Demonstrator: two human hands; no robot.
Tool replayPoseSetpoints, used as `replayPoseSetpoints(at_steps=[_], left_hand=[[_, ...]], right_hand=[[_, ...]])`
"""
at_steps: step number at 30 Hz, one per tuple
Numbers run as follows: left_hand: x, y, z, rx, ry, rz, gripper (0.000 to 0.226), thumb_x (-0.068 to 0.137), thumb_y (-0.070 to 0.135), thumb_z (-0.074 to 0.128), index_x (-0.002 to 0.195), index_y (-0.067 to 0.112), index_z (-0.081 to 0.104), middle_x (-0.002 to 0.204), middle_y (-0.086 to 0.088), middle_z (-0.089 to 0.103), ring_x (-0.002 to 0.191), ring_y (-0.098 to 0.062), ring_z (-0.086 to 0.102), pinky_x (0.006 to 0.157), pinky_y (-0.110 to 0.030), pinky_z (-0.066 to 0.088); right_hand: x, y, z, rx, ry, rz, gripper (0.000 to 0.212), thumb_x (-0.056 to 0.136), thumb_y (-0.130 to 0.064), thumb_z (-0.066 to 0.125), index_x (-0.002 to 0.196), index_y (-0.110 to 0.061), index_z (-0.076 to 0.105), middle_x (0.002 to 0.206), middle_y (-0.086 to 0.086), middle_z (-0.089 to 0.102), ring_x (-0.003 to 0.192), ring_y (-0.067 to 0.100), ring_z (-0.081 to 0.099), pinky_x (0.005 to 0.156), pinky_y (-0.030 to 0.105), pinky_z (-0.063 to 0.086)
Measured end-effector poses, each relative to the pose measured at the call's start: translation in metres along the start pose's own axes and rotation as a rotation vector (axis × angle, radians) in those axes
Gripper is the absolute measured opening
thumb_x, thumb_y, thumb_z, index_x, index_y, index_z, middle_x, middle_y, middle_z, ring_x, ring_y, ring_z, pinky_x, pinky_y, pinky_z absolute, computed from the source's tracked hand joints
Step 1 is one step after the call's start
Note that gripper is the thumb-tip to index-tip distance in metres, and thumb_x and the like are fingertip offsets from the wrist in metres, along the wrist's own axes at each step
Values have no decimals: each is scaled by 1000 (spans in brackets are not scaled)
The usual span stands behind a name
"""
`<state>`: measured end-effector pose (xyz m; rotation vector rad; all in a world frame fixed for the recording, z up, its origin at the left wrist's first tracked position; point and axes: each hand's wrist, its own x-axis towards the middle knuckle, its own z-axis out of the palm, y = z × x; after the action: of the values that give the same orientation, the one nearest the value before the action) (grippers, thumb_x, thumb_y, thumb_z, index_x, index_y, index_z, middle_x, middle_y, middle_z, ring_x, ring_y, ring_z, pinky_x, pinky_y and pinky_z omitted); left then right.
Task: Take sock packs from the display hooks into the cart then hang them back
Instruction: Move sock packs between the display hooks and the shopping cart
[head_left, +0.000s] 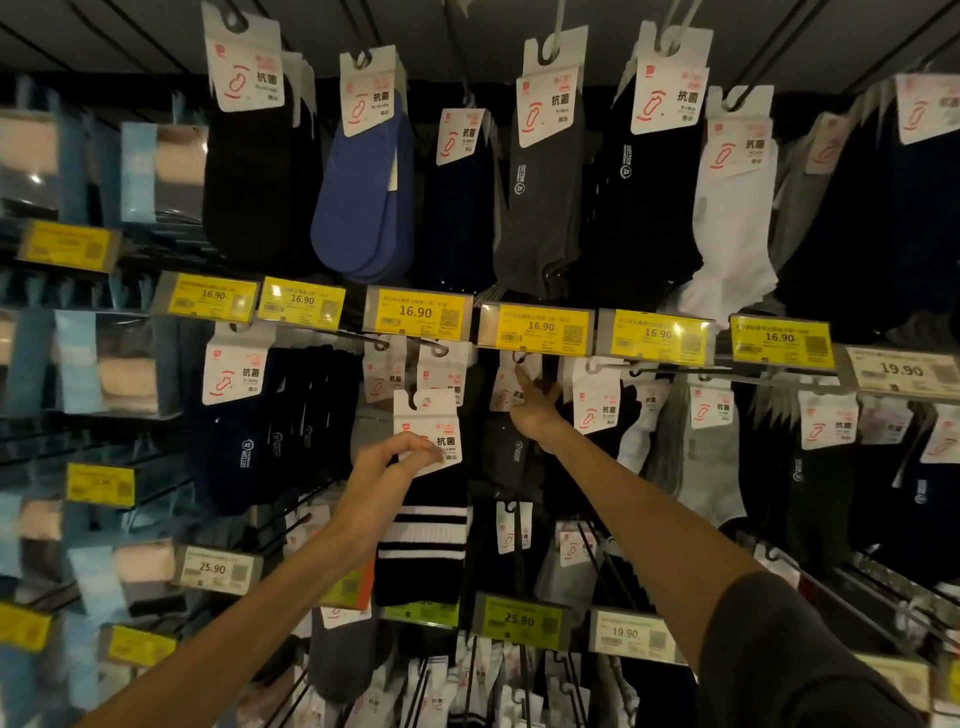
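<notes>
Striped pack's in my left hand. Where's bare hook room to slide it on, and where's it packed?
Bare rods show between the left hand's striped pack and the grey 25.90 tag, and more rods under the right forearm. The hook the right hand points at already carries a card. Crowded: overlapping cards right of that hand.

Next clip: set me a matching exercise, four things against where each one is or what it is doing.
Things:
1. left hand
2. right hand
3. blue socks
4. white socks

Place or state:
a. top row, right of centre
b. pinches the striped pack by its card
c. top row, left of centre
d. reaches to a hook

Pairs: 1-b, 2-d, 3-c, 4-a
</notes>
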<state>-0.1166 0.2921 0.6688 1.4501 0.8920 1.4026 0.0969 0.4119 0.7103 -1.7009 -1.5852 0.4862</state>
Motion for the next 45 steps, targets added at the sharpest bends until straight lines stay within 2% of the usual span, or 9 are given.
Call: replayPoseSetpoints(at_steps=[4,10,19,25,32,36,40,43,45], left_hand=[[-6,0,-1,-10,-9,-5,10,89,7,64,83,7,72,113,-4,70,115,-21,60,88,-26,48],[-6,0,2,-45,-10,-25,10,89,8,66,82,8,73,112,-4,70,115,-21,60,82,-22,47],[18,-5,18,-26,-26,-41,8,89,10,66,86,6,72,114,-7,69,116,-23,59,98,-32,47],[30,-8,20,-28,-16,-48,8,89,9,66,86,6,72,109,-7,70,111,-19,61,86,-24,47],[31,-13,22,-25,-32,-44,14,89,7,65,78,13,73,112,-1,70,110,-10,60,85,-19,45],[27,-14,25,-9,-56,-21,8,89,8,68,82,12,72,115,7,67,113,-2,55,81,-12,42],[14,-9,22,27,-90,60,8,86,8,73,83,15,69,116,11,66,113,2,54,81,-9,46],[-1,-8,18,32,-98,109,9,89,4,69,90,12,69,118,13,64,112,6,54,79,-5,46],[-19,-9,17,28,-137,128,10,91,4,66,97,12,69,123,11,63,116,5,53,80,-3,44]], right_hand=[[-14,4,20,-278,93,-33,79,92,-8,56,155,-24,12,155,18,-30,145,48,-2,115,47,28],[-27,20,49,-938,290,-233,93,89,-41,61,155,-8,4,156,24,-22,143,47,-21,119,54,3],[29,14,29,-923,21,-99,87,95,-29,55,155,-23,-8,155,20,-29,144,38,-24,119,48,12],[68,22,30,-955,-58,-66,84,97,-18,51,155,-24,-9,156,19,-27,145,39,-21,116,50,24],[67,19,19,-981,-97,-93,80,99,-12,46,154,-16,-12,157,24,-21,144,42,-19,119,50,6],[59,13,18,-873,-136,-53,80,97,-8,46,155,-17,-8,156,23,-23,145,42,-18,120,49,13],[28,11,30,-541,-94,-152,66,90,-9,61,149,-7,31,156,19,18,143,39,22,116,44,27],[-26,19,35,-332,103,-379,47,81,1,68,125,-13,62,123,10,61,112,28,61,88,38,54],[-79,20,29,-139,275,-438,32,87,2,60,115,-11,68,102,7,72,90,17,68,76,29,57]])
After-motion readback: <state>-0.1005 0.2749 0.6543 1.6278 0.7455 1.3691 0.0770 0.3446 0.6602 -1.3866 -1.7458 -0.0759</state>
